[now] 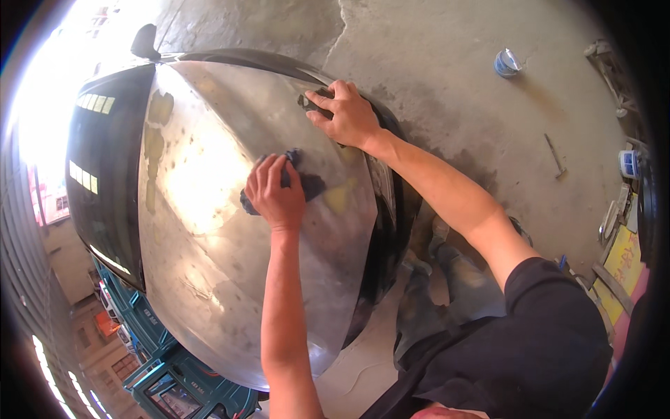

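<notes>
A car hood (230, 265) with a dull, sanded grey surface spreads beneath both of my hands. My left hand (278, 188) is closed over a crumpled dark cloth (313, 185), pressing it onto the middle of the hood. Farther off, near the hood's front edge, my right hand (349, 115) rests with its fingers curved over a dark, flat pad (317, 101); its palm hides most of this piece. Between the hands and the front edge lies a yellowish patch (340, 197) on the metal.
The dark windshield (108, 174) and a side mirror (145, 42) are on the left. Teal tool cases (188, 387) stand at lower left. A blue-and-white bucket (507, 63) and a hammer-like tool (556, 157) are on the concrete floor; another tub (629, 164) stands at far right.
</notes>
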`<action>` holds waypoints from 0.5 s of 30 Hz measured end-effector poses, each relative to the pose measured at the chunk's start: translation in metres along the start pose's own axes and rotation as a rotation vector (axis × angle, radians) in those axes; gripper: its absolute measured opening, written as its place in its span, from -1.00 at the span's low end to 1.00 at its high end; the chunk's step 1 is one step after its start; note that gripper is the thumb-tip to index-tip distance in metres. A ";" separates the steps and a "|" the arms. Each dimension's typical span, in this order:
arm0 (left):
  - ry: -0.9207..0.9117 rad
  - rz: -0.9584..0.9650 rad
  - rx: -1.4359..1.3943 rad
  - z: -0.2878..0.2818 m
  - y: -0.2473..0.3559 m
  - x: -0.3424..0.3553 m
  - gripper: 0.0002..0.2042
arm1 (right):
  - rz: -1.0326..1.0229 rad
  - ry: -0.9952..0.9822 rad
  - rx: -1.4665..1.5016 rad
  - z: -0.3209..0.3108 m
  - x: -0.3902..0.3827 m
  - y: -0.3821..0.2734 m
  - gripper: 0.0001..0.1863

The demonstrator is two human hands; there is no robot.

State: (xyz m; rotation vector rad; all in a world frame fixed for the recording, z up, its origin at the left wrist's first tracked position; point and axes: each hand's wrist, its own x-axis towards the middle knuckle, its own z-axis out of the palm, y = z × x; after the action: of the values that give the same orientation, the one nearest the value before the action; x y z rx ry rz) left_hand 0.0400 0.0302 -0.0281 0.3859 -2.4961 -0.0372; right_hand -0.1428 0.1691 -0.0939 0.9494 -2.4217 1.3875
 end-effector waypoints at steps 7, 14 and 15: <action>0.163 -0.187 0.196 0.000 -0.012 -0.003 -0.62 | 0.670 -0.045 0.523 -0.022 -0.059 0.045 -0.44; -0.546 0.191 0.098 -0.017 0.093 -0.065 -0.20 | 1.117 0.062 1.091 -0.069 -0.172 0.074 -0.40; -0.594 0.140 0.020 -0.011 0.119 -0.080 -0.18 | 1.164 0.055 1.160 -0.074 -0.190 0.084 -0.40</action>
State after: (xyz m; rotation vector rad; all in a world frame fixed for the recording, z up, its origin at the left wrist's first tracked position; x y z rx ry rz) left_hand 0.0761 0.1674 -0.0510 0.2264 -3.1059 -0.0800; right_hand -0.0578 0.3428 -0.2001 -0.6710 -1.9208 3.2083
